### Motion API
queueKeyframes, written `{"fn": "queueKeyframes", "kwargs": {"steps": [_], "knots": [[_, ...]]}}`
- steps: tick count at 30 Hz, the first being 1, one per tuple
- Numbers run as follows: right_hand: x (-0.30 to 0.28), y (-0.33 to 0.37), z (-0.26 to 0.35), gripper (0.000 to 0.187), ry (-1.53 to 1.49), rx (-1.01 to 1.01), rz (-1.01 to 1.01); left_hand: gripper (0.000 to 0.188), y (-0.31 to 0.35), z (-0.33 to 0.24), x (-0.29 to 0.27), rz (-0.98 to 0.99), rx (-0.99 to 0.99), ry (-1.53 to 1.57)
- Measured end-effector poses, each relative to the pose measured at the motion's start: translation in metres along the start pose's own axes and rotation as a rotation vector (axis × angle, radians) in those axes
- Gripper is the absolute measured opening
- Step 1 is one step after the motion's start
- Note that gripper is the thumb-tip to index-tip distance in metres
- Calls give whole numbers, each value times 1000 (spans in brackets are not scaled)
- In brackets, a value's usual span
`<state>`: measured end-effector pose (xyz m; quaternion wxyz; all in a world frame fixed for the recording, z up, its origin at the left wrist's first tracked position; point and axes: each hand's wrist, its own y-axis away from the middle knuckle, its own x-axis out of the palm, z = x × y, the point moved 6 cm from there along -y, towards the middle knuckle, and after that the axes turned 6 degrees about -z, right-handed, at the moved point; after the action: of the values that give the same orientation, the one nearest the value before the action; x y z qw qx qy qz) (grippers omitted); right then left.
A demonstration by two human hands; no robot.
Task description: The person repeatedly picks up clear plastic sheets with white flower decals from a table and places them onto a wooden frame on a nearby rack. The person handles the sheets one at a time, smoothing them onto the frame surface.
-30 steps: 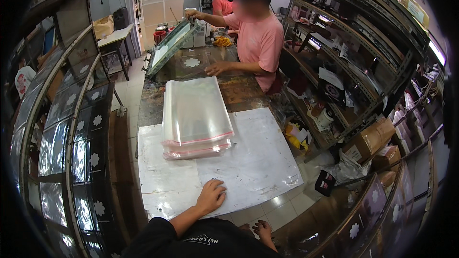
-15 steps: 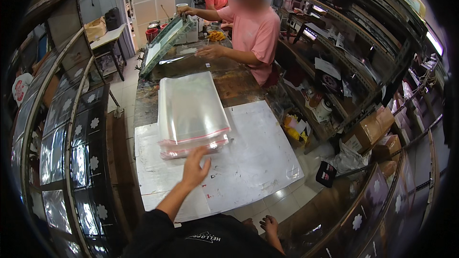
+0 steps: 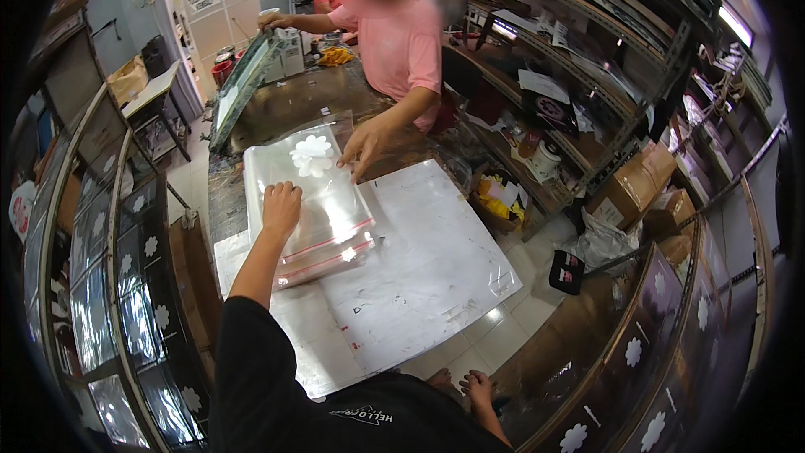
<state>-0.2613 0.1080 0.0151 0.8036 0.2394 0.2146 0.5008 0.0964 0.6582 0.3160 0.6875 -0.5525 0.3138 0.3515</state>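
Over on the right, metal shelving point(image 3: 605, 94) climbs high, a white tub point(image 3: 547, 161) sitting down low; a cardboard box point(image 3: 635, 184) bulks up near crumpled plastic point(image 3: 605, 236), and there's a black cap point(image 3: 567, 272)! Far left, a brown bag point(image 3: 128, 78) shows by a side table point(image 3: 153, 90), pale door point(image 3: 226, 21) nearby.

The wearer's left hand point(image 3: 283, 207) and a co-worker's hand point(image 3: 366, 143) flank a white flower print point(image 3: 313, 156) atop a stack of clear plastic bags point(image 3: 327, 211).
The left hand's fingers curl, knuckles up; the right hand point(image 3: 477, 389) hangs low, past the edge of a white sheet point(image 3: 428, 260).
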Motion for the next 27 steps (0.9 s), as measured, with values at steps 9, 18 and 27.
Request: {"fn": "queueKeyframes", "kwargs": {"steps": [9,18,27], "knots": [[52,76,141,44,-145,-188,202,30,41,-169,-112,43,292,256],[102,133,255,65,-621,-359,617,49,86,-344,-179,293,523,499],[-30,96,241,32,-379,-543,-228,65,127,-447,-220,382,881,978]]}}
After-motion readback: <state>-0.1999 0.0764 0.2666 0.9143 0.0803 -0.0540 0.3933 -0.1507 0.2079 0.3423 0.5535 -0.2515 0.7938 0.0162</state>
